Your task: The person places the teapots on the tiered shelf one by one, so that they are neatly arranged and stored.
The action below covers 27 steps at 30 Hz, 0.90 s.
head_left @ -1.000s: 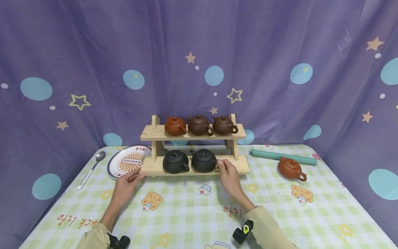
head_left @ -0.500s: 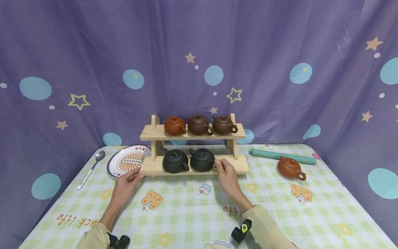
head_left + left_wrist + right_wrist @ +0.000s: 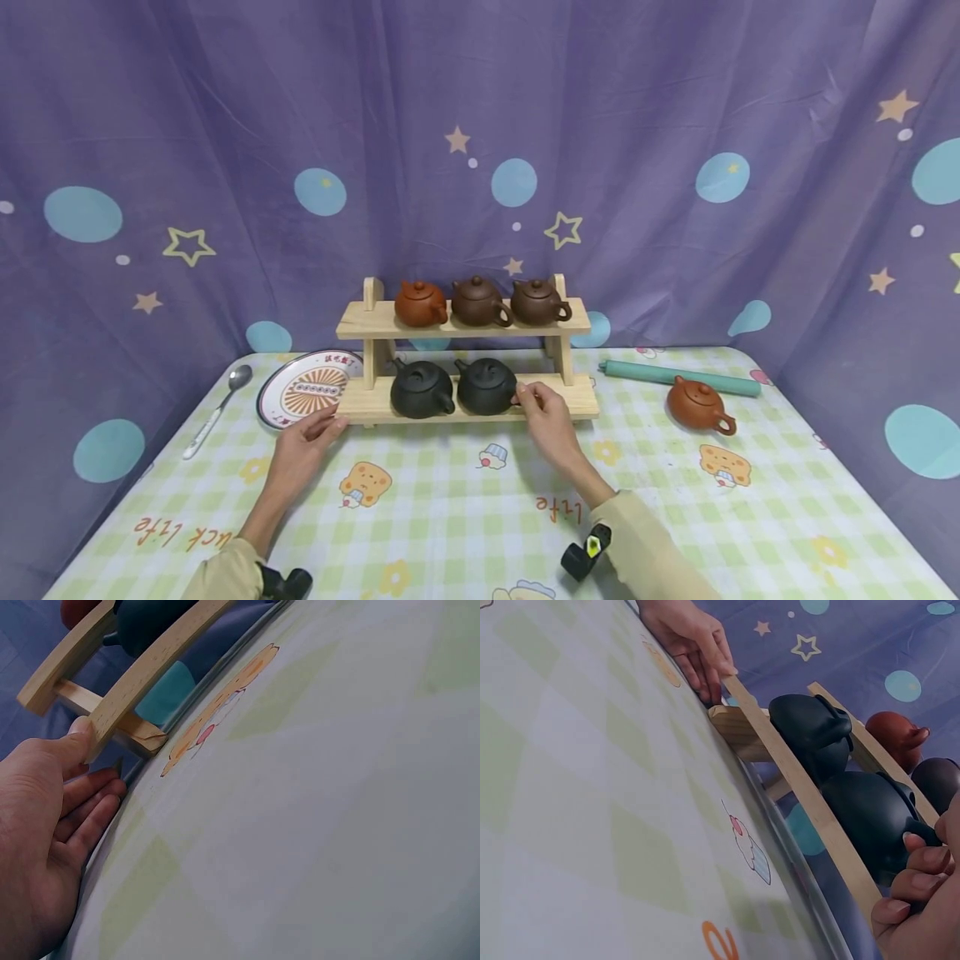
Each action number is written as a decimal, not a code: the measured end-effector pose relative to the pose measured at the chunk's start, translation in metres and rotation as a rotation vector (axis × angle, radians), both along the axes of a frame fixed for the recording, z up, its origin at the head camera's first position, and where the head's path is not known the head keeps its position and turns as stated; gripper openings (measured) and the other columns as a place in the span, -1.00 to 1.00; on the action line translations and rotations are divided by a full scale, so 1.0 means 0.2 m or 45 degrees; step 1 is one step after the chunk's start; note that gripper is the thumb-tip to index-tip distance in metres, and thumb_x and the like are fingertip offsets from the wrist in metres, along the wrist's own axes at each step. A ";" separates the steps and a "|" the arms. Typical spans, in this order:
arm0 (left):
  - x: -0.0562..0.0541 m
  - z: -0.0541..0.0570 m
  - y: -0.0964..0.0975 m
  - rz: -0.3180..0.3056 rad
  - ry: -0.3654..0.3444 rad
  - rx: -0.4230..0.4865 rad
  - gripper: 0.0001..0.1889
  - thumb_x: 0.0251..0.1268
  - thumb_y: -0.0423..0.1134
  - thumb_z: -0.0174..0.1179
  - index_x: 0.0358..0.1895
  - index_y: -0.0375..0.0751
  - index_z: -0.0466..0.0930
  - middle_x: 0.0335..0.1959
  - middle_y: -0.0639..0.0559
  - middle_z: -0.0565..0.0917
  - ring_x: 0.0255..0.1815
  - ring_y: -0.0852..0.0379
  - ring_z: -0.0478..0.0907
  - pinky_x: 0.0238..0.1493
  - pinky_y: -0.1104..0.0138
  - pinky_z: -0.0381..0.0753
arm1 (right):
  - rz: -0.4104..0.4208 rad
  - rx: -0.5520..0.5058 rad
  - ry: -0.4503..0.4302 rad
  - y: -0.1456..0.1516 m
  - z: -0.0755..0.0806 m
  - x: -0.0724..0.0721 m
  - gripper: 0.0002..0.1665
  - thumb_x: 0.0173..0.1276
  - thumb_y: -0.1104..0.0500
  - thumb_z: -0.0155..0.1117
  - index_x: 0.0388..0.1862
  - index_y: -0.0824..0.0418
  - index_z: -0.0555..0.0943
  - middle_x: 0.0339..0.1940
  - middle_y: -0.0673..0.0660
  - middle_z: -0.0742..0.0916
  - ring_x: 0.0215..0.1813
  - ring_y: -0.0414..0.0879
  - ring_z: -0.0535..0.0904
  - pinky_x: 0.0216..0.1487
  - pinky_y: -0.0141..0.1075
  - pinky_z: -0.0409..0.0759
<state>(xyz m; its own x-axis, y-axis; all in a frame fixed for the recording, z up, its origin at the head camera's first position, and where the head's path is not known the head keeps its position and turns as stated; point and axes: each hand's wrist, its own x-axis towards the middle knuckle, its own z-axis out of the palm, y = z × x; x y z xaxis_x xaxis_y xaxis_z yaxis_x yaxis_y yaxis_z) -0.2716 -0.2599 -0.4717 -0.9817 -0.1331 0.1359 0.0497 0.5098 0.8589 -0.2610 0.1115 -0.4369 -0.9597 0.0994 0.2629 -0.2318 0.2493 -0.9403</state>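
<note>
A two-tier wooden display rack (image 3: 558, 403) stands at the middle back of the table. My left hand (image 3: 302, 450) pinches the left end of its lower shelf, thumb on the front edge and the other fingers lower down, as the left wrist view shows. On that shelf sit two black teapots: the left black teapot (image 3: 422, 390) and the right black teapot (image 3: 486, 387). My right hand (image 3: 552, 425) pinches the handle of the right one, its fingers curled in the right wrist view. The upper shelf bears a reddish-brown teapot (image 3: 419, 303) and two dark brown teapots (image 3: 477, 301).
Left of the rack lies a patterned plate (image 3: 273, 400), partly behind it, with a spoon (image 3: 219, 410) farther left. At the right are a green rolled tube (image 3: 667, 377) and another reddish-brown teapot (image 3: 697, 405) on the checked tablecloth (image 3: 465, 517). A purple curtain (image 3: 420, 192) hangs behind.
The right black teapot has shifted slightly left along the lower shelf, with my right hand on its handle. My left hand has stayed at the shelf's end.
</note>
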 end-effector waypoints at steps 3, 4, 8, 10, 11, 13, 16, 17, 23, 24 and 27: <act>0.00 0.00 0.00 -0.004 0.001 0.002 -0.35 0.54 0.04 0.22 0.45 -0.38 0.41 0.21 -0.35 0.65 0.26 -0.23 0.59 0.41 0.00 0.42 | 0.019 0.001 -0.006 0.00 0.01 0.00 -0.65 0.67 0.16 0.10 -0.24 0.38 0.66 -0.50 0.21 0.58 -0.47 -0.12 0.33 -0.44 -0.34 0.33; 0.00 0.00 0.00 -0.005 0.003 -0.002 -0.34 0.55 0.04 0.22 0.45 -0.38 0.40 0.21 -0.35 0.65 0.26 -0.23 0.60 0.41 0.00 0.43 | 0.024 0.002 -0.010 0.01 0.01 0.00 -0.65 0.67 0.16 0.10 -0.24 0.38 0.66 -0.51 0.22 0.57 -0.47 -0.12 0.33 -0.44 -0.34 0.32; 0.00 -0.01 -0.01 -0.005 -0.001 -0.011 -0.32 0.55 0.08 0.20 0.47 -0.38 0.39 0.22 -0.35 0.64 0.26 -0.23 0.60 0.39 0.00 0.44 | 0.040 -0.005 -0.030 0.01 0.02 0.00 -0.66 0.67 0.17 0.09 -0.22 0.39 0.65 -0.47 0.29 0.59 -0.48 -0.13 0.31 -0.45 -0.35 0.30; -0.01 -0.01 -0.01 -0.007 -0.001 -0.014 -0.32 0.55 0.09 0.19 0.47 -0.37 0.38 0.22 -0.34 0.64 0.26 -0.23 0.59 0.40 -0.01 0.44 | 0.047 -0.012 -0.038 0.01 0.02 0.00 -0.66 0.67 0.17 0.09 -0.20 0.40 0.65 -0.43 0.30 0.62 -0.50 -0.15 0.31 -0.47 -0.36 0.29; -0.01 -0.01 -0.01 -0.006 -0.003 -0.013 -0.31 0.55 0.09 0.20 0.47 -0.37 0.38 0.22 -0.35 0.64 0.27 -0.23 0.59 0.40 -0.01 0.43 | 0.050 -0.015 -0.041 0.01 0.02 0.00 -0.67 0.67 0.17 0.08 -0.19 0.40 0.64 -0.42 0.28 0.64 -0.50 -0.17 0.31 -0.48 -0.36 0.28; -0.01 -0.01 -0.01 -0.006 0.001 -0.013 -0.31 0.55 0.10 0.20 0.47 -0.38 0.39 0.22 -0.35 0.64 0.27 -0.24 0.59 0.41 -0.02 0.41 | 0.053 -0.030 -0.051 0.01 0.02 0.01 -0.68 0.67 0.17 0.08 -0.16 0.41 0.64 -0.43 0.23 0.64 -0.52 -0.20 0.31 -0.50 -0.38 0.27; -0.01 -0.02 -0.01 -0.003 0.004 -0.016 -0.31 0.54 0.10 0.20 0.46 -0.38 0.39 0.22 -0.35 0.64 0.26 -0.25 0.59 0.41 -0.03 0.41 | 0.050 -0.053 -0.058 0.02 0.02 0.01 -0.69 0.67 0.17 0.10 -0.13 0.42 0.63 -0.48 0.10 0.60 -0.55 -0.24 0.30 -0.55 -0.39 0.24; -0.01 -0.02 -0.01 -0.002 0.005 -0.015 -0.31 0.54 0.10 0.20 0.46 -0.38 0.39 0.22 -0.35 0.64 0.26 -0.24 0.59 0.41 -0.03 0.41 | 0.049 -0.061 -0.058 0.03 0.02 0.01 -0.69 0.66 0.17 0.11 -0.12 0.43 0.63 -0.51 0.09 0.57 -0.56 -0.24 0.30 -0.55 -0.40 0.23; -0.01 -0.01 -0.01 0.000 0.004 -0.010 -0.33 0.55 0.08 0.20 0.46 -0.38 0.39 0.22 -0.35 0.64 0.26 -0.24 0.59 0.42 -0.02 0.40 | 0.020 -0.054 -0.063 0.06 0.03 0.02 -0.70 0.66 0.14 0.13 -0.06 0.41 0.62 -0.57 0.06 0.54 -0.56 -0.23 0.33 -0.55 -0.39 0.25; -0.01 -0.01 -0.01 0.000 0.004 -0.010 -0.33 0.55 0.08 0.20 0.46 -0.38 0.39 0.22 -0.35 0.64 0.27 -0.24 0.59 0.42 -0.02 0.40 | 0.013 -0.046 -0.067 0.07 0.02 0.02 -0.70 0.66 0.14 0.13 -0.06 0.39 0.62 -0.57 0.07 0.54 -0.56 -0.23 0.33 -0.55 -0.39 0.25; -0.01 -0.01 -0.01 0.006 0.002 -0.013 -0.32 0.55 0.08 0.20 0.46 -0.38 0.39 0.23 -0.35 0.63 0.27 -0.25 0.58 0.42 -0.03 0.41 | 0.001 -0.030 -0.065 0.11 0.02 0.01 -0.70 0.67 0.14 0.10 -0.06 0.38 0.63 -0.56 0.09 0.54 -0.56 -0.22 0.33 -0.55 -0.39 0.26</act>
<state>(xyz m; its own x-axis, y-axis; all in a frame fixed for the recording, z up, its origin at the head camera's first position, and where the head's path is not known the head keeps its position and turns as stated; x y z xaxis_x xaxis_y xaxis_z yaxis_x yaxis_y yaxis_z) -0.2740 -0.2611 -0.4745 -0.9809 -0.1362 0.1386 0.0486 0.5188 0.8535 -0.2581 0.1327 -0.4335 -0.9719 0.1043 0.2110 -0.1833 0.2268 -0.9565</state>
